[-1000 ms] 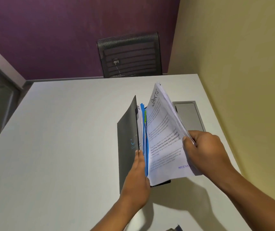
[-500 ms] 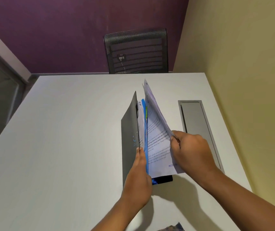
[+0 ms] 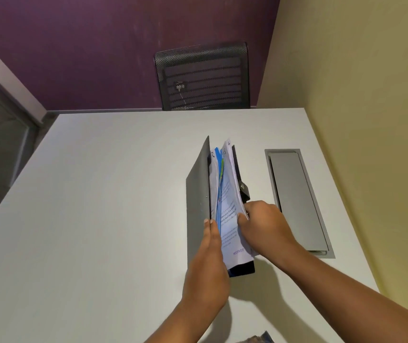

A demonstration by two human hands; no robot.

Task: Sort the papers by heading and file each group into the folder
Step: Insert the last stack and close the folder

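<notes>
Two hands of mine work the folder, which stands part open on the white table, a little toward 3 o'clock of its middle. My left hand lies flat, fingers straight, against the inside of the grey front cover at 9 o'clock of the sheaf. Its thumb is hidden, so I cannot tell whether it pinches the cover. A blue divider shows among the white papers. My right hand grips the printed papers at their 3 o'clock edge, thumb on the face, fingers curled behind, out of sight. A grey hatch lies at 3 o'clock of the folder. At 6 o'clock a dark object is cut off by the frame edge, and I cannot make it out.
</notes>
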